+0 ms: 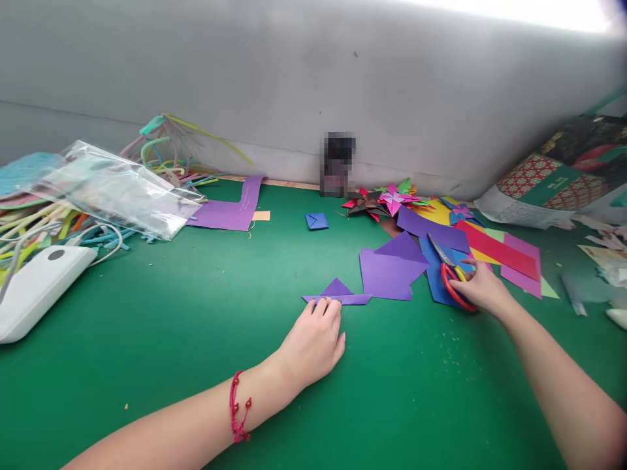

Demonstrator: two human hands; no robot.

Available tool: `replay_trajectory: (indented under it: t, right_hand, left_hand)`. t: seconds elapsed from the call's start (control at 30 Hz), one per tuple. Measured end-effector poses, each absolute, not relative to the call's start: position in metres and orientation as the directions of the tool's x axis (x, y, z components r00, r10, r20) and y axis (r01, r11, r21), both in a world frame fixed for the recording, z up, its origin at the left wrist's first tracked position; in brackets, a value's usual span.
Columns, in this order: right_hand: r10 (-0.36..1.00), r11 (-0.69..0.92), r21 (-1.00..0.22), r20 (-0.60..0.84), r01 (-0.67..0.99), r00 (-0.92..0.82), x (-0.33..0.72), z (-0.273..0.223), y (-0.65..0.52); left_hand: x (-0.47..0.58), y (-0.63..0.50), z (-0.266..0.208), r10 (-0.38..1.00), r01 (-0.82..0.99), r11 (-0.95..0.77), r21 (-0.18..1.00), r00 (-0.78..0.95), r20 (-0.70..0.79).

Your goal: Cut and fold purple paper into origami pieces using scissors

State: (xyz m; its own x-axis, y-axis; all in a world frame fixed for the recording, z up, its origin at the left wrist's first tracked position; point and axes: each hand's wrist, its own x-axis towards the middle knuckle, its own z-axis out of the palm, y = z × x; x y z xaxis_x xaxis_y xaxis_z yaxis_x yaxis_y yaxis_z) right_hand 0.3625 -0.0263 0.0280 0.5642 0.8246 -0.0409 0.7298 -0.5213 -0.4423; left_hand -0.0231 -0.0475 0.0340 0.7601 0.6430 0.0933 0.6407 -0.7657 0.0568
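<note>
My left hand (313,339), with a red cord bracelet at the wrist, rests its fingertips on a folded purple paper (350,299). The thumb is apart, and a small triangle of the paper stands out behind the folded strip. Over to the right, my right hand (482,287) has its fingers closed at the handles of red-and-yellow scissors (447,261). The blades point away, lying over blue paper (434,287). Between the hands lie purple paper squares (386,274). Part of the scissor handle is hidden by my fingers.
Folded paper flowers (392,198) lie at the back beside red paper (499,250). A small blue folded piece (317,221) sits mid-table. On the left are a clear plastic bag (127,189), colourful strips (29,228) and a white device (44,287). A patterned bag (539,186) stands at right.
</note>
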Motion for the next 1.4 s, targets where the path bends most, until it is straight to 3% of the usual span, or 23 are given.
replay_trajectory:
  t: [0.07,0.1,0.17,0.2,0.27,0.37,0.7,1.13,1.4]
  right_hand:
    - [0.808,-0.528,-0.543,-0.085,0.653,0.583,0.363,0.041,-0.036]
    - [0.804,-0.485,-0.683,-0.101,0.547,0.586,0.359,0.049,-0.042]
    - [0.833,-0.231,-0.931,-0.04,0.281,0.552,0.341,0.063,-0.054]
    - [0.848,-0.109,-0.982,-0.01,0.156,0.529,0.326,0.069,-0.059]
    - [0.877,0.047,-0.997,0.013,-0.058,0.48,0.288,0.076,-0.065]
    - [0.959,-0.024,-0.97,-0.091,-0.242,0.269,0.223,0.076,-0.063]
    - [0.986,0.089,-0.917,0.026,-0.388,0.164,0.11,0.043,-0.016]
    - [0.996,-0.05,-0.924,-0.074,-0.38,0.048,0.105,0.029,-0.016]
    - [0.992,-0.056,-0.935,-0.093,-0.351,0.088,0.117,0.029,-0.018]
  left_hand:
    - [-0.023,-0.048,0.034,0.645,0.643,-0.764,0.058,0.758,0.092]
    - [-0.023,-0.048,0.034,0.644,0.642,-0.765,0.059,0.759,0.093]
    - [-0.023,-0.048,0.033,0.642,0.639,-0.767,0.06,0.761,0.095]
    - [-0.023,-0.048,0.033,0.64,0.637,-0.768,0.062,0.762,0.096]
    - [-0.023,-0.048,0.033,0.64,0.636,-0.768,0.07,0.762,0.097]
    - [-0.023,-0.048,0.033,0.653,0.648,-0.757,0.087,0.751,0.097]
    - [-0.021,-0.048,0.037,0.652,0.647,-0.758,0.081,0.754,0.081]
    - [-0.023,-0.048,0.037,0.634,0.631,-0.773,0.061,0.77,0.069]
    - [-0.024,-0.05,0.032,0.649,0.645,-0.761,0.071,0.757,0.073]
